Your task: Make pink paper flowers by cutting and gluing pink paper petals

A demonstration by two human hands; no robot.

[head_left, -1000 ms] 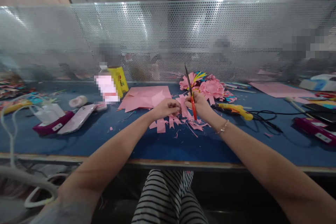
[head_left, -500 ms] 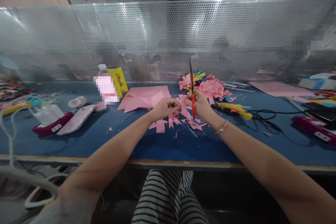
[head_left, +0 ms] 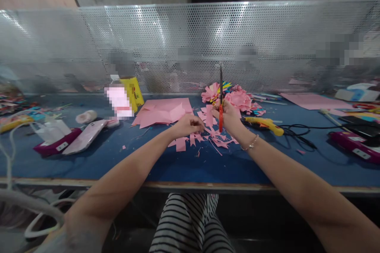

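My right hand (head_left: 230, 118) is closed around the red handles of a pair of scissors (head_left: 221, 116), whose dark blades point up. Just left of it, a pink paper piece (head_left: 209, 116) shows by the fingertips; whether they touch it I cannot tell. My left hand (head_left: 188, 125) has its fingers curled together in a pinch, and what they hold, if anything, is too small to make out. Pink paper scraps (head_left: 181, 144) and thin strips lie on the blue table under and between both hands. Behind the right hand sits a pink paper flower (head_left: 239, 98).
Pink paper sheets (head_left: 162, 111) lie behind my left hand. A yellow glue gun (head_left: 265, 124) with a black cord rests at right. Purple power strips (head_left: 353, 146) stand on both sides, with a phone (head_left: 86, 136) at left. A perforated metal screen (head_left: 190, 39) closes the back.
The scissors have shifted slightly right and stand more upright, still in my right hand. My left hand has dropped slightly, with its fingers still pinched.
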